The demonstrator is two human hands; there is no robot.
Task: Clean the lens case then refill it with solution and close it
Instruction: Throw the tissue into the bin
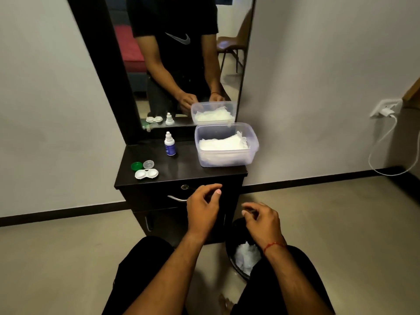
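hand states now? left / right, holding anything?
Left hand: loosely curled, holds nothing, in front of the drawer.
Right hand: loosely curled, nothing visible in it, over the bin.

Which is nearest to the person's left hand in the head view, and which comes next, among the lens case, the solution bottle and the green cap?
From the left hand, nearest first:
1. Lens case, open, at the front left of the table top.
2. Green cap, just behind and left of the case, beside the clear cap.
3. Solution bottle, upright, farther back near the mirror.
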